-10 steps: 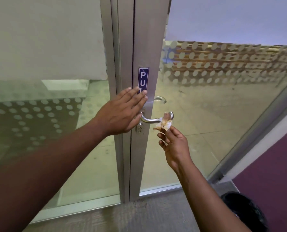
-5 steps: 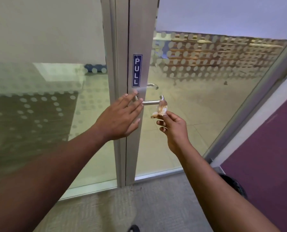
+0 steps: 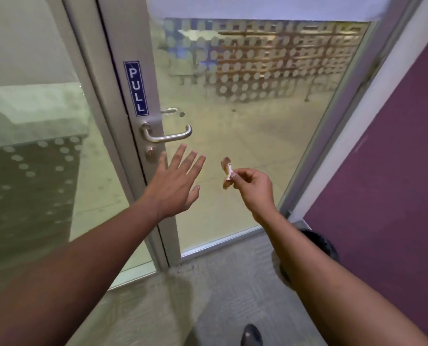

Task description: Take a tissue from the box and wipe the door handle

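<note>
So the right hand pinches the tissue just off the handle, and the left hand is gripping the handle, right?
Not quite. In the head view the left hand is open and spread below the handle, touching nothing. The right hand does pinch the tissue.

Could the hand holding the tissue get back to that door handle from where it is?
Probably yes. The right hand, pinching the tissue, hangs below and right of the door handle with only open air between. The open left hand sits lower, off that path.

Door handle: brushed silver. Sign above the handle: blue, white "PULL" lettering. Glass right of the handle: frosted dot pattern. Wall far right of the handle: purple. Tissue below-right of the handle: white, brown-stained.
</note>
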Tool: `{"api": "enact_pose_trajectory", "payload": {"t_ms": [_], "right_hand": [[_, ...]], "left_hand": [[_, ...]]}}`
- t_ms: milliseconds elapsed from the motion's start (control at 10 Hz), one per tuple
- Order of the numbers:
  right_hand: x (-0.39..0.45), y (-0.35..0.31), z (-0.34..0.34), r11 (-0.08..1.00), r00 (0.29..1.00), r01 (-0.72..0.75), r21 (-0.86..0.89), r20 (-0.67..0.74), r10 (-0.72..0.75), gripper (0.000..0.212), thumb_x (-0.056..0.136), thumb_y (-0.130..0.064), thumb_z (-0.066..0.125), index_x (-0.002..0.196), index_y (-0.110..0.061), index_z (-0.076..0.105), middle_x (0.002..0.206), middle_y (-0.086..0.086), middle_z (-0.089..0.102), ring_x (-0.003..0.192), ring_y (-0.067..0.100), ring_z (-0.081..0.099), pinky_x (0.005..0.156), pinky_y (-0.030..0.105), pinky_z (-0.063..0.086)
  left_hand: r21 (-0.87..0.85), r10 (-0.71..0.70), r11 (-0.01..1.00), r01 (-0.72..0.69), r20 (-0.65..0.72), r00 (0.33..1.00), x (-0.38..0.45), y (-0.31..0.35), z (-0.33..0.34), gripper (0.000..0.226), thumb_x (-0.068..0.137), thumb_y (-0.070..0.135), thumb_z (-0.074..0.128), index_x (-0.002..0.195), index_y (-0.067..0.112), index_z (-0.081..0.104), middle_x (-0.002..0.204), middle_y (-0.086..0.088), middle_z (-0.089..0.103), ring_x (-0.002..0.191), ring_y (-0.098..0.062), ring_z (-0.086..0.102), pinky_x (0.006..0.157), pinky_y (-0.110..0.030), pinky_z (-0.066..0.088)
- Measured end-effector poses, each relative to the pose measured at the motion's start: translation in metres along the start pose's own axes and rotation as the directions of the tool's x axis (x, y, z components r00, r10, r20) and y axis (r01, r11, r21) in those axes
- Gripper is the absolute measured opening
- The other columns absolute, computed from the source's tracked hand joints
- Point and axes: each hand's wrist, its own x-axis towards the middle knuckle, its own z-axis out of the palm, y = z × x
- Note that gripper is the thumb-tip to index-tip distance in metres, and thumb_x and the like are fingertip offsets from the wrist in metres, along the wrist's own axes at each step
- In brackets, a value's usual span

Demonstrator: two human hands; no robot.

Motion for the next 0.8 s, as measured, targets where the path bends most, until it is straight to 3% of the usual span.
{"api": "enact_pose_trajectory", "payload": {"t_ms": [100,200,300,400,500,600,700,800], "right_hand": [[0.018,0.027,-0.045,0.994,0.997,-0.057,-0.095,-0.050,0.053,0.023,0.090,-0.028,0.067,0.070,-0.033,0.075,0.070,-0.013,0.075,0.068,0.008,0.067,0.080,0.043,0.058],[0.035,0.047,-0.085,0.975,0.988,-0.115,-0.189,-0.124,0.092,0.033,0.090,-0.028,0.065,0.060,-0.040,0.072,0.068,-0.010,0.074,0.073,0.024,0.070,0.075,0.043,0.057],[0.059,0.083,-0.138,0.941,0.968,-0.198,-0.276,-0.204,0.144,0.022,0.092,-0.027,0.062,0.075,-0.028,0.076,0.069,-0.002,0.071,0.073,0.024,0.068,0.062,0.030,0.049],[0.080,0.120,-0.187,0.910,0.937,-0.286,-0.299,-0.287,0.201,0.020,0.096,-0.024,0.058,0.095,-0.017,0.077,0.087,0.001,0.075,0.083,0.022,0.066,0.069,0.031,0.048],[0.093,0.147,-0.221,0.894,0.905,-0.341,-0.292,-0.360,0.227,0.020,0.095,-0.023,0.057,0.093,-0.016,0.076,0.084,-0.002,0.072,0.085,0.022,0.065,0.069,0.031,0.044],[0.109,0.184,-0.261,0.875,0.870,-0.403,-0.270,-0.410,0.274,0.023,0.095,-0.026,0.055,0.091,-0.017,0.075,0.088,0.002,0.075,0.085,0.024,0.065,0.075,0.035,0.051],[0.116,0.218,-0.289,0.817,0.829,-0.508,-0.274,-0.413,0.377,0.025,0.096,-0.025,0.054,0.087,-0.015,0.075,0.087,0.003,0.072,0.083,0.025,0.063,0.075,0.035,0.049],[0.098,0.275,-0.323,0.600,0.649,-0.748,-0.284,-0.504,0.570,0.028,0.094,-0.019,0.050,0.082,-0.008,0.073,0.090,0.018,0.069,0.089,0.032,0.066,0.076,0.036,0.049]], "left_hand": [[-0.014,0.053,0.999,-0.052,0.028,0.998,0.040,0.040,0.017,0.078,0.099,0.048,0.044,0.165,0.016,0.014,0.169,-0.009,0.021,0.158,-0.035,0.006,0.122,-0.063,0.017],[-0.013,0.104,0.995,-0.104,0.054,0.993,0.071,0.075,0.029,0.079,0.099,0.048,0.041,0.165,0.017,0.011,0.170,-0.009,0.019,0.158,-0.035,0.004,0.122,-0.062,0.015],[-0.043,0.168,0.985,-0.165,0.074,0.983,0.111,0.127,0.045,0.078,0.099,0.047,0.042,0.165,0.016,0.013,0.170,-0.010,0.021,0.158,-0.035,0.004,0.122,-0.062,0.016],[-0.078,0.231,0.972,-0.224,0.099,0.968,0.149,0.179,0.059,0.078,0.099,0.047,0.042,0.165,0.017,0.011,0.170,-0.010,0.018,0.159,-0.035,0.001,0.123,-0.061,0.016],[-0.095,0.279,0.958,-0.269,0.118,0.953,0.174,0.214,0.069,0.078,0.099,0.047,0.040,0.165,0.017,0.009,0.171,-0.010,0.016,0.158,-0.035,0.000,0.123,-0.060,0.013],[-0.132,0.339,0.937,-0.322,0.137,0.931,0.202,0.254,0.084,0.078,0.100,0.048,0.038,0.165,0.017,0.006,0.171,-0.010,0.012,0.158,-0.035,-0.004,0.124,-0.059,0.009],[-0.128,0.388,0.920,-0.371,0.150,0.910,0.218,0.279,0.090,0.079,0.100,0.048,0.038,0.165,0.017,0.004,0.171,-0.010,0.012,0.158,-0.034,-0.005,0.124,-0.058,0.006],[-0.121,0.413,0.910,-0.397,0.175,0.894,0.230,0.301,0.102,0.079,0.100,0.048,0.037,0.165,0.016,0.004,0.171,-0.010,0.013,0.158,-0.034,-0.004,0.125,-0.057,0.005]]}}
